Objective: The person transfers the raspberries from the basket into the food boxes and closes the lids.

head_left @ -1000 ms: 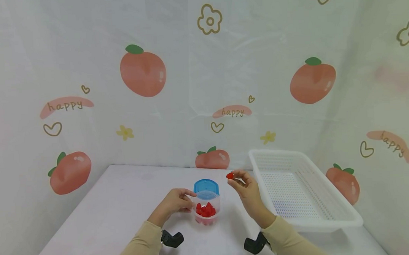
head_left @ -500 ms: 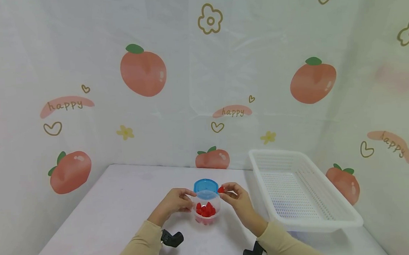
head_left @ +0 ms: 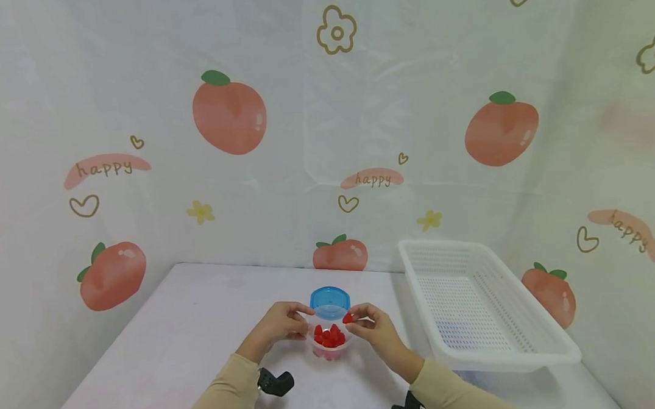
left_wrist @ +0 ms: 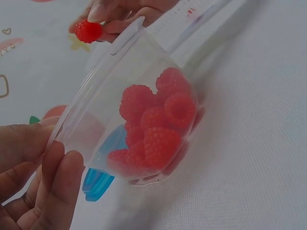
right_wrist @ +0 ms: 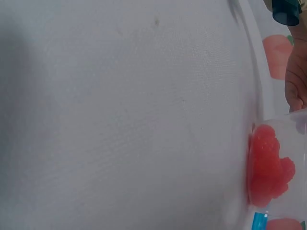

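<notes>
A clear plastic tub (head_left: 328,353) stands on the white table, with several red raspberries (left_wrist: 163,146) heaped in its bottom. My left hand (head_left: 283,323) holds the tub's rim at its left side, fingers and thumb pinching the edge in the left wrist view. Between right thumb and fingertips, my right hand (head_left: 378,335) pinches a single raspberry (head_left: 348,318) at the tub's right rim, above the other berries. In the left wrist view this raspberry (left_wrist: 88,31) shows its hollow end. Directly behind the tub is a blue lid (head_left: 330,297). The right wrist view does not show the right fingers.
A large white perforated plastic basket (head_left: 482,361) stands on the right side of the table, beside my right arm. Behind the table (head_left: 201,320) hangs a white curtain (head_left: 283,206) printed with fruit and hearts. Black wrist cameras (head_left: 276,382) sit under both forearms.
My right hand has moved left and down, carrying the pinched raspberry from near the basket to the tub's rim. The left hand and the tub have stayed in place.
</notes>
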`<state>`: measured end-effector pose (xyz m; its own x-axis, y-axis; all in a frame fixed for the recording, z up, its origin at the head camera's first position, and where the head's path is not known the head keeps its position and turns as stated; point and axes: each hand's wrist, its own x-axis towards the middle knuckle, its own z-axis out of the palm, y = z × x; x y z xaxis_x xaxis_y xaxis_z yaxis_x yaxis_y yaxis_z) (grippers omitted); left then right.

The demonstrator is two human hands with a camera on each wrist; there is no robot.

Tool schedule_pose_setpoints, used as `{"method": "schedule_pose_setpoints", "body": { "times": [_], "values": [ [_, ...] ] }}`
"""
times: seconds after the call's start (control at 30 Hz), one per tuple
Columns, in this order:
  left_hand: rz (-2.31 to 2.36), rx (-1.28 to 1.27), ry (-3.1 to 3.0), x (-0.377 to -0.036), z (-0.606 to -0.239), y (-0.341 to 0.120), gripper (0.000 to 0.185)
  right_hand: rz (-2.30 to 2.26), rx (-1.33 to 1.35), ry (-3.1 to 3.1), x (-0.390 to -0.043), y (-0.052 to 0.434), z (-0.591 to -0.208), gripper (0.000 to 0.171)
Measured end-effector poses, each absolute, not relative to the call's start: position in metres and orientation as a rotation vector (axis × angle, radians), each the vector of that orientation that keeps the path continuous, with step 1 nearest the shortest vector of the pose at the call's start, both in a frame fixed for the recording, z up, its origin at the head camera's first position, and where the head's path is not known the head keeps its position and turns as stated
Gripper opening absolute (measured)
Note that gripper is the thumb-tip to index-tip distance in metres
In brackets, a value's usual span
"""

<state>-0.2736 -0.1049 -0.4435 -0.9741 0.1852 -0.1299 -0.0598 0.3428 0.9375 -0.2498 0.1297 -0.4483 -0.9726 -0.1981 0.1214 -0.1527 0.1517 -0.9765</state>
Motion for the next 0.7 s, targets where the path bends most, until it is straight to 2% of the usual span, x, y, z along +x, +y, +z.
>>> {"method": "schedule_pose_setpoints", "body": {
  "times": [0.7],
  "values": [
    [1.701, 0.113, 2.377, -0.2744, -0.4450, -0.1047, 0.032, -1.805, -0.407, 2.392, -0.2542, 0.1326, -0.4409, 0.034]
  ]
}}
